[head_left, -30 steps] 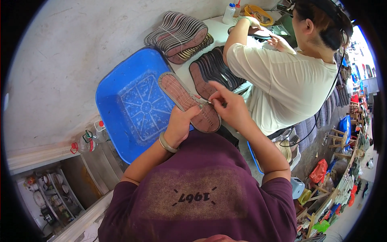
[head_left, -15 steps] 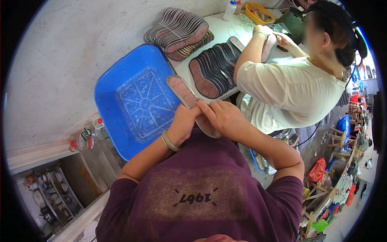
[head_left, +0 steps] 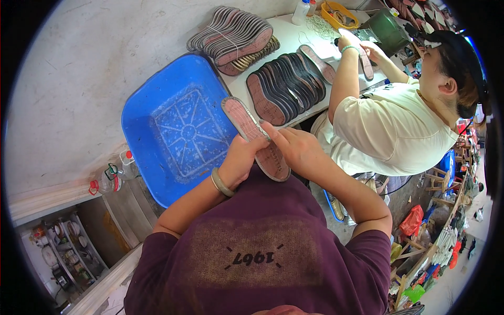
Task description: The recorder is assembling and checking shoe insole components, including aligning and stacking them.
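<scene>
In front of my chest lies a pinkish shoe sole (head_left: 239,114) with a pale stitched rim, tilted with its upper end toward the far left. My left hand (head_left: 242,160) grips its left edge, the thumb across its face and the other fingers mostly hidden beneath. At the right edge, my right hand (head_left: 300,151) is closed on the sole, its index finger stretched along the rim; its thumb is hidden. Just left of the sole stands a large blue plastic tub (head_left: 140,131). Beyond it, dark-edged soles (head_left: 283,89) stand in a row on the white table (head_left: 287,35).
A tied bundle of soles (head_left: 231,37) sits behind the tub. At my right, a co-worker in a pale shirt (head_left: 391,131) handles another sole (head_left: 366,65). A yellow basket (head_left: 328,20) and a white bottle (head_left: 300,13) stand at the back; large clear bottles (head_left: 107,182) stand left.
My right hand has slid slightly right, uncovering more of the sole's lower part. The co-worker has leaned right and away, and a single sole now shows beside the row.
</scene>
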Demonstrator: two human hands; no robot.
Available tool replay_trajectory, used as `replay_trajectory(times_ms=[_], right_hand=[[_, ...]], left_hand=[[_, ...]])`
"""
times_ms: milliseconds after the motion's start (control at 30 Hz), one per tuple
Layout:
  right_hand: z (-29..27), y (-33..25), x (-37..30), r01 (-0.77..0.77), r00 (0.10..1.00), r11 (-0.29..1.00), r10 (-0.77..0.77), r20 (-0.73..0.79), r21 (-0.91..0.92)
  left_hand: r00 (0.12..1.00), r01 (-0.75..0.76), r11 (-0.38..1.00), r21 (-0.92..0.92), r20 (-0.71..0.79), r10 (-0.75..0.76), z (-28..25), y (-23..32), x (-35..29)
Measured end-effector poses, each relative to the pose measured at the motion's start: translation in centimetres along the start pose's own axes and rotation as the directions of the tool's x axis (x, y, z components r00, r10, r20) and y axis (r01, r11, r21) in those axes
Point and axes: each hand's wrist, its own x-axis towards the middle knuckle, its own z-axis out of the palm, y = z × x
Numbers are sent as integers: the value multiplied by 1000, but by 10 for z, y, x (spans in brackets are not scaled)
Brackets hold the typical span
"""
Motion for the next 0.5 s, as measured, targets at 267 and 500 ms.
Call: replay_trajectory(times_ms=[267,500], right_hand=[[26,6,-15,-144,981,977,163,-110,160],[15,6,-20,-115,992,983,122,-42,144]], left_hand=[[1000,16,1000,24,-10,-16,0,-12,0],[999,39,999,18,21,-39,1,-11,0]])
